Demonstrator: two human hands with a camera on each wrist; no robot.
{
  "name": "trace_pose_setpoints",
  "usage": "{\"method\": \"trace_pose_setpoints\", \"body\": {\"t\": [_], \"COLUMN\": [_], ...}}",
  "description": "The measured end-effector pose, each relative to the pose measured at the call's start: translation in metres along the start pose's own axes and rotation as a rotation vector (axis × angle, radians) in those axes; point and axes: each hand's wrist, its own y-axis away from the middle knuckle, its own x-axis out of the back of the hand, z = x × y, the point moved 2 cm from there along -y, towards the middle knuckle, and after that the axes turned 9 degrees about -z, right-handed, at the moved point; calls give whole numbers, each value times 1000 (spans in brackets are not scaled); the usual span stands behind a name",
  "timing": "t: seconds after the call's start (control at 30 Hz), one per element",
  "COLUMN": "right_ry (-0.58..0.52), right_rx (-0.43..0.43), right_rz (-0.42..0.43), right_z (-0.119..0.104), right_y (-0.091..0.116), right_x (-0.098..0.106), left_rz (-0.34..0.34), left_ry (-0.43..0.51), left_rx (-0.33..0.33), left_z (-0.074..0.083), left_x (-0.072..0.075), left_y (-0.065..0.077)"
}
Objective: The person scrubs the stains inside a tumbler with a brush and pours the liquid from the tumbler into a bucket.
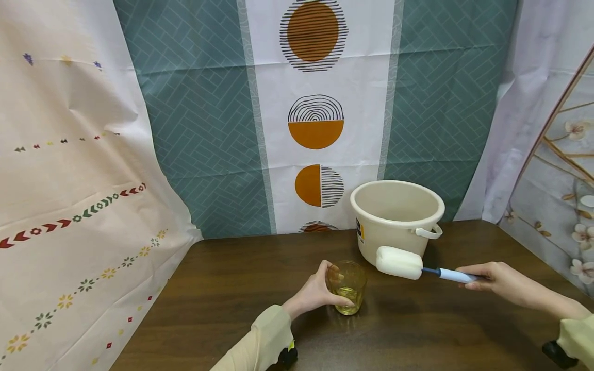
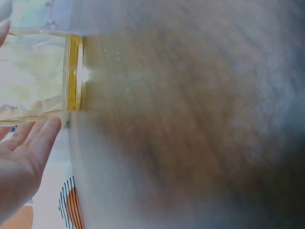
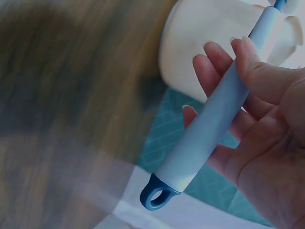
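Note:
A see-through yellow glass [image 1: 351, 283] stands upright, its base at the table surface. My left hand [image 1: 317, 292] grips it from the left, thumb on the near side and fingers round the far side. In the left wrist view, the thick base of the glass [image 2: 74, 74] shows beside the fingers [image 2: 45, 138]. My right hand [image 1: 503, 281] holds a sponge bottle brush by its pale blue handle [image 3: 205, 119], pinched between thumb and fingers. The brush's white sponge head [image 1: 399, 263] points left, to the right of the glass, and overlaps the bucket's lower front in the head view.
A cream bucket [image 1: 396, 232] with its handle hanging at the right stands at the back of the brown wooden table [image 1: 223, 288]. Patterned cloth [image 1: 204, 129] hangs behind the table, with more cloth at both sides.

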Motion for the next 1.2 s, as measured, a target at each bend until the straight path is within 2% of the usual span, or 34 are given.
{"method": "trace_pose_setpoints", "body": {"t": [0.2,0.43,0.53,0.7,0.77,0.83,1.07,1.2], "right_ry": [-13,-17,-17,-9,10,16,3,-12], "right_rx": [14,28,26,71,92,93,131,143], "right_rz": [-12,-67,-73,-76,-77,-81,-90,-99], "right_z": [18,33,36,37,37,36,37,38], "right_y": [5,5,4,1,0,-1,-3,-3], "right_x": [-10,-23,-26,-30,-31,-32,-37,-41], "left_rz": [6,7,-1,3,6,7,1,3], "left_ry": [-12,-7,3,20,18,7,-6,-18], "left_rx": [-15,-18,-26,-34,-30,-17,-4,1], "left_z": [-1,-1,6,21,23,22,1,-2], "left_x": [0,1,3,5,5,5,2,0], "left_y": [0,-1,2,9,10,10,1,0]}}
